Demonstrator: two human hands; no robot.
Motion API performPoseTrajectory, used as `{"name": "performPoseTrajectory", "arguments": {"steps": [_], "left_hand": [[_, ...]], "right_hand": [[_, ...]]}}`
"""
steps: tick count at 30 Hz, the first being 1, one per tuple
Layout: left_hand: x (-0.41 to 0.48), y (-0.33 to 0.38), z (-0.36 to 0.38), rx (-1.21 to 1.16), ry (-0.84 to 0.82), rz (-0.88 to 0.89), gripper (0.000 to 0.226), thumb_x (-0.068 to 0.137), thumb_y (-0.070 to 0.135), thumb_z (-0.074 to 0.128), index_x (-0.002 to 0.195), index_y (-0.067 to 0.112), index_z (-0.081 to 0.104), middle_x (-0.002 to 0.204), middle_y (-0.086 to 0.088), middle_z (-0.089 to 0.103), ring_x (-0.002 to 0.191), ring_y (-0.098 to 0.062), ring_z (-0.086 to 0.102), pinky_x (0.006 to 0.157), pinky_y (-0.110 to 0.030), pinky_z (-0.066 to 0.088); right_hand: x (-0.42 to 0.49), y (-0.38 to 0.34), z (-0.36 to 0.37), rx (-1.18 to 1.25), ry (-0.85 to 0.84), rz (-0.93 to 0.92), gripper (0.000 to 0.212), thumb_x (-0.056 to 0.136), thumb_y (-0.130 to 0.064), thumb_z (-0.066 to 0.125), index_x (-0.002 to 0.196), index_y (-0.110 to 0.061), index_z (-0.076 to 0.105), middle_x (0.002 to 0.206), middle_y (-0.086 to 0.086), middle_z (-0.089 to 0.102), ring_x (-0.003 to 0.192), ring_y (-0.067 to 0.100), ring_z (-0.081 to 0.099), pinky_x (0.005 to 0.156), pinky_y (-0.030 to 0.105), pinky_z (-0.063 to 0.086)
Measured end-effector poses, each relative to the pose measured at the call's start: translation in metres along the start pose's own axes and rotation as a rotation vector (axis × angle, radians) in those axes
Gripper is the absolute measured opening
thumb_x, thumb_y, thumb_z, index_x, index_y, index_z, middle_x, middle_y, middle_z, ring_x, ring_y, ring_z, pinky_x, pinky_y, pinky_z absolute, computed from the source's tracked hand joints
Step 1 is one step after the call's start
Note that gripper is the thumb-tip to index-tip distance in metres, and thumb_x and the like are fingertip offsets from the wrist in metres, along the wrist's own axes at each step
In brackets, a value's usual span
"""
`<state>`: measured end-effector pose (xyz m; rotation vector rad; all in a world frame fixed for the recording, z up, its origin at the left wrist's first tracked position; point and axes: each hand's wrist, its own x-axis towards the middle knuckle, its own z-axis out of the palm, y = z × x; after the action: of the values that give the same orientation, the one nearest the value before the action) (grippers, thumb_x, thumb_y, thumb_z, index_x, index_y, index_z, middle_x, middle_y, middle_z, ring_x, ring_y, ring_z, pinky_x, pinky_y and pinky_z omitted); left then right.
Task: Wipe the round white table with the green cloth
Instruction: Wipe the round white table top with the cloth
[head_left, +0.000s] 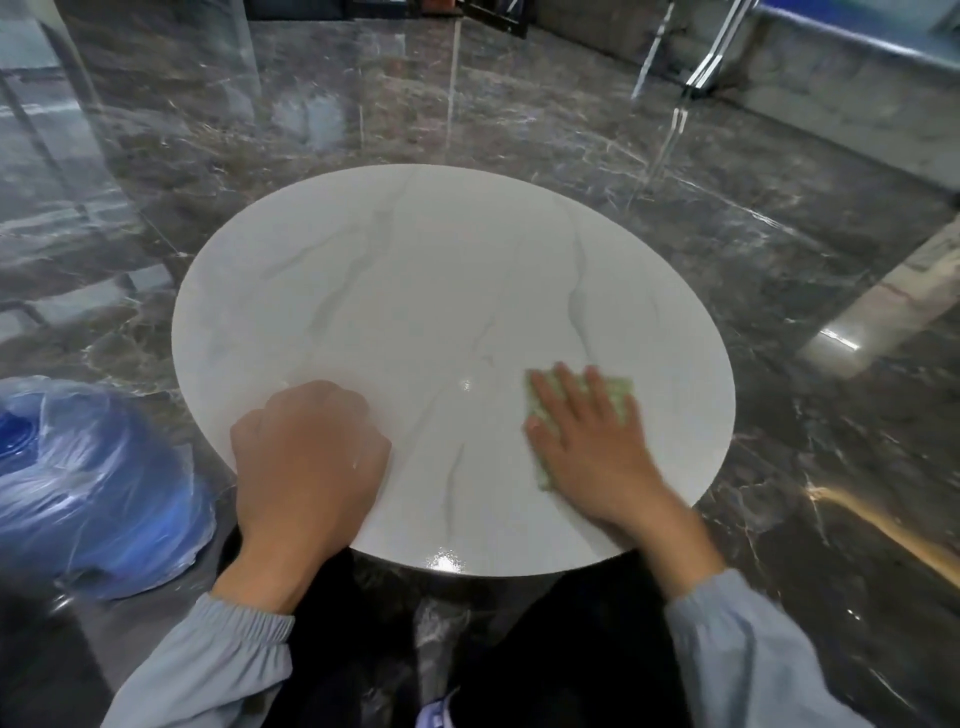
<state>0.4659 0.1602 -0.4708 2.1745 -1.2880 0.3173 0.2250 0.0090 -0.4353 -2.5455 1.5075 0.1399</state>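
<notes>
1. While it lies flat under the right hand (587, 441), the green cloth (621, 397) shows only past the fingertips and beside the thumb, near the table's right near edge.
2. That hand presses it with straight, spread fingers, gripping nothing.
3. Left hand (306, 447) rests well apart by the left near edge, curled into a fist that holds nothing.
4. White table (415, 286) top stretches wide ahead of and between both hands.
5. Dark floor (779, 260) rings the rim; a blue bag (78, 483) sits left of the left hand.

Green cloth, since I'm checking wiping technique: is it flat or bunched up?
Flat: the green cloth lies pressed under the right hand's straight fingers. Folded layers: cannot tell.
</notes>
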Motion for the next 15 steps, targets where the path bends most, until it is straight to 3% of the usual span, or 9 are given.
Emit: {"name": "performPoseTrajectory", "arguments": {"steps": [3, 6, 8, 11, 15], "left_hand": [[0.000, -0.001, -0.002, -0.012, -0.020, -0.007, 0.027, 0.088, 0.044, 0.053, 0.107, 0.030, 0.067, 0.116, 0.007, 0.062, 0.114, -0.023, 0.056, 0.098, -0.047, 0.035], [0.000, -0.001, -0.002, -0.009, -0.021, -0.005, 0.027, 0.087, 0.043, 0.055, 0.106, 0.030, 0.068, 0.115, 0.006, 0.063, 0.113, -0.025, 0.056, 0.096, -0.048, 0.035], [0.001, 0.000, -0.002, -0.005, -0.015, -0.005, 0.025, 0.087, 0.043, 0.056, 0.105, 0.030, 0.067, 0.114, 0.006, 0.063, 0.112, -0.024, 0.055, 0.095, -0.047, 0.035], [0.000, -0.001, -0.001, 0.003, -0.010, 0.000, 0.024, 0.088, 0.043, 0.056, 0.106, 0.030, 0.066, 0.113, 0.007, 0.061, 0.112, -0.023, 0.054, 0.095, -0.046, 0.034], [0.000, 0.000, -0.001, 0.023, -0.012, 0.001, 0.026, 0.088, 0.044, 0.054, 0.106, 0.030, 0.066, 0.113, 0.007, 0.061, 0.112, -0.024, 0.055, 0.094, -0.046, 0.033]], "right_hand": [[-0.042, -0.062, 0.021, -0.017, 0.018, -0.308, 0.061, 0.103, -0.063, 0.011, 0.160, -0.052, -0.009, 0.172, -0.017, -0.014, 0.156, 0.014, -0.027, 0.123, 0.051, -0.019], [-0.071, -0.058, 0.024, 0.067, -0.015, -0.466, 0.059, 0.103, -0.066, 0.016, 0.157, -0.061, -0.007, 0.170, -0.025, -0.011, 0.154, 0.005, -0.027, 0.120, 0.041, -0.025], [-0.068, -0.023, 0.016, 0.069, 0.027, -0.415, 0.058, 0.100, -0.070, 0.016, 0.152, -0.068, -0.008, 0.168, -0.030, -0.010, 0.154, 0.001, -0.023, 0.122, 0.037, -0.020], [-0.039, 0.047, -0.002, 0.026, 0.021, -0.160, 0.054, 0.097, -0.074, 0.009, 0.148, -0.073, -0.009, 0.167, -0.030, -0.010, 0.156, 0.004, -0.018, 0.126, 0.042, -0.009], [0.007, 0.112, -0.021, 0.046, -0.018, 0.169, 0.060, 0.102, -0.067, 0.013, 0.160, -0.056, -0.001, 0.173, -0.019, -0.006, 0.159, 0.011, -0.013, 0.127, 0.053, -0.005]]}}
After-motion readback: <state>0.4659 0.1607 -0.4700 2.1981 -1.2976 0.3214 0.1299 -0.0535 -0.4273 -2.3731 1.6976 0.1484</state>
